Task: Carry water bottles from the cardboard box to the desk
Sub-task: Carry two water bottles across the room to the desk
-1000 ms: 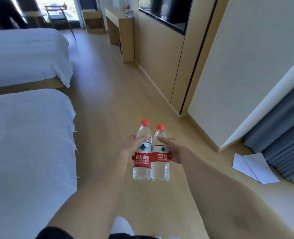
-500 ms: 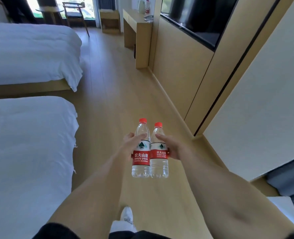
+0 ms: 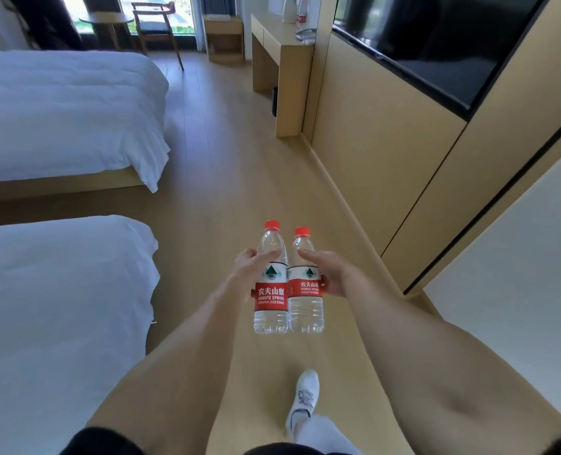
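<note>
Left hand (image 3: 251, 272) grips left bottle (image 3: 270, 290), right hand (image 3: 330, 274) grips right bottle (image 3: 305, 292). Keep both upright, walk to table (image 3: 282, 44).

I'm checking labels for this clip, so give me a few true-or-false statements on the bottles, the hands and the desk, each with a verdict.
1. Each hand holds one bottle. True: the left hand grips the left bottle, the right hand grips the right bottle.
2. Both bottles have blue caps. False: the caps are red.
3. The bottles are held upright, side by side. True.
4. The bottles already stand on the desk. False: they are carried above the floor, with the desk far ahead.
5. A kettle stands on the desk. True.
</note>
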`<move>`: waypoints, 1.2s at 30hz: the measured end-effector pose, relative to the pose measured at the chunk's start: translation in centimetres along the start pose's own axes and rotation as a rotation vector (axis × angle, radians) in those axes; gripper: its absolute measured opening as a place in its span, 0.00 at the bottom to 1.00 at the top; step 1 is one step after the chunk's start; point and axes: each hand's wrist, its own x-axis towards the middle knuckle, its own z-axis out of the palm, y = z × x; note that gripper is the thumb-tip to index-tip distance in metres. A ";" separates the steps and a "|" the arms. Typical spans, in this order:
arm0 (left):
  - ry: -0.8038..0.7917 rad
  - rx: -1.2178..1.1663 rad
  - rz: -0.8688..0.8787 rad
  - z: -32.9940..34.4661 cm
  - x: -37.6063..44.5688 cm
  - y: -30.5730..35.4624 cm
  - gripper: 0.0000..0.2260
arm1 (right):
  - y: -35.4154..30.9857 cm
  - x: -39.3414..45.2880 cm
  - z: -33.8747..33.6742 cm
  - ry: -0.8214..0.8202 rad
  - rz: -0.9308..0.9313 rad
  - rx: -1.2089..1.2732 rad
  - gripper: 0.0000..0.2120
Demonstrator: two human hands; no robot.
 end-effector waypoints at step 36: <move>0.065 -0.121 0.006 -2.5 50.5 31.8 0.17 | -39.0 47.8 -4.8 -0.061 0.011 -0.139 0.27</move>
